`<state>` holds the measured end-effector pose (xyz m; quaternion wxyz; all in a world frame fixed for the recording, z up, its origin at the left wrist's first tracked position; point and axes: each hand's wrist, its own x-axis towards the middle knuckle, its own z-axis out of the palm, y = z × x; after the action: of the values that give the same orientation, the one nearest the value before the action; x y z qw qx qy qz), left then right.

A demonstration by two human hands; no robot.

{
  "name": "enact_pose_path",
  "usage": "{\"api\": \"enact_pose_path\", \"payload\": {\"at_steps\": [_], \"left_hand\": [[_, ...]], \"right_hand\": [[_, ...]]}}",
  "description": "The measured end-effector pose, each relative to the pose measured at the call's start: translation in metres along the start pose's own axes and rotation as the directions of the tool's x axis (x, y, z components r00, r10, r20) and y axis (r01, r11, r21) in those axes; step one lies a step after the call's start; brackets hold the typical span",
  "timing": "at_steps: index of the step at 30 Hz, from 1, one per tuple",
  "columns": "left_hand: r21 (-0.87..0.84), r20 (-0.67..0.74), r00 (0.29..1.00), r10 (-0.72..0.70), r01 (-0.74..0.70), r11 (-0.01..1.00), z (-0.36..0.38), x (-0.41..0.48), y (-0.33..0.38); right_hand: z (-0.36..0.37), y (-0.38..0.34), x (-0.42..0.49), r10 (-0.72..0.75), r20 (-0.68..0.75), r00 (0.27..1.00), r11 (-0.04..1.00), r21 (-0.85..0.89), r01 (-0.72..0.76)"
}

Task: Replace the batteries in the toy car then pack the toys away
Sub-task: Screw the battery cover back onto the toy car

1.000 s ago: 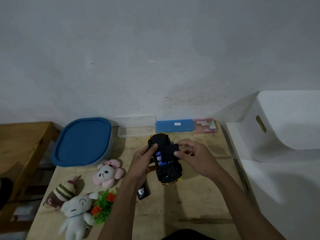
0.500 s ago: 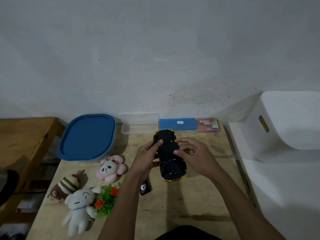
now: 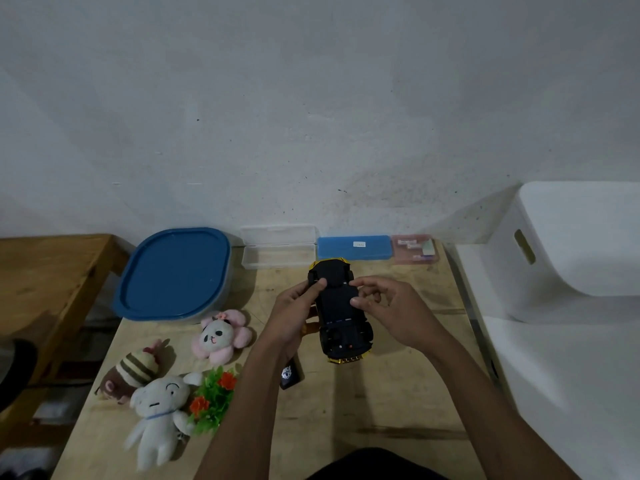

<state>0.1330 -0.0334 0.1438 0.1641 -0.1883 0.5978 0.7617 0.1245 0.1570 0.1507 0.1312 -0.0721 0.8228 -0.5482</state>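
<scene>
Toy car (image 3: 336,306), underside up, is over the tabletop (image 3: 381,410) centre. The left grip (image 3: 294,310) clasps its side; the right grip (image 3: 391,306) pinches the opposite edge. The left forearm partly covers a black remote (image 3: 291,375). 3 plush toys (image 3: 220,336) lie left. Blue-lidded container (image 3: 175,275) closed; clear case (image 3: 278,251) open; pink case (image 3: 414,249) contents unclear.

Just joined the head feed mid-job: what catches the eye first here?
The black toy car, flipped underside up, is gripped at the middle of the wooden table by the left hand and right hand. Next come the plush toys clustered at the table's near left, and the blue-lidded container behind them.
</scene>
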Motion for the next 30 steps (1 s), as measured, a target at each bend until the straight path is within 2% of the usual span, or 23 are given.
{"api": "enact_pose_path", "payload": {"at_steps": [7,18,25,30], "left_hand": [[0.029,0.024,1.0,-0.011,0.01,1.0,-0.0019,-0.0005,0.0045],[0.034,0.016,1.0,-0.02,0.02,0.999,0.0012,-0.0011,0.006],[0.037,0.029,0.999,-0.03,0.029,0.999,0.0005,-0.002,0.0057],[0.031,0.019,0.999,-0.037,0.036,0.999,0.0,-0.0029,0.0072]], "right_hand": [[-0.0024,-0.0051,-0.0006,0.003,0.012,1.0,0.994,0.106,-0.004],[-0.0029,-0.0059,-0.0012,0.017,-0.001,1.0,0.994,0.108,-0.016],[-0.0082,-0.0045,0.0015,0.035,0.028,0.999,0.999,-0.029,-0.034],[-0.0047,-0.0015,0.0042,-0.015,-0.01,1.0,0.969,-0.247,0.012]]}}
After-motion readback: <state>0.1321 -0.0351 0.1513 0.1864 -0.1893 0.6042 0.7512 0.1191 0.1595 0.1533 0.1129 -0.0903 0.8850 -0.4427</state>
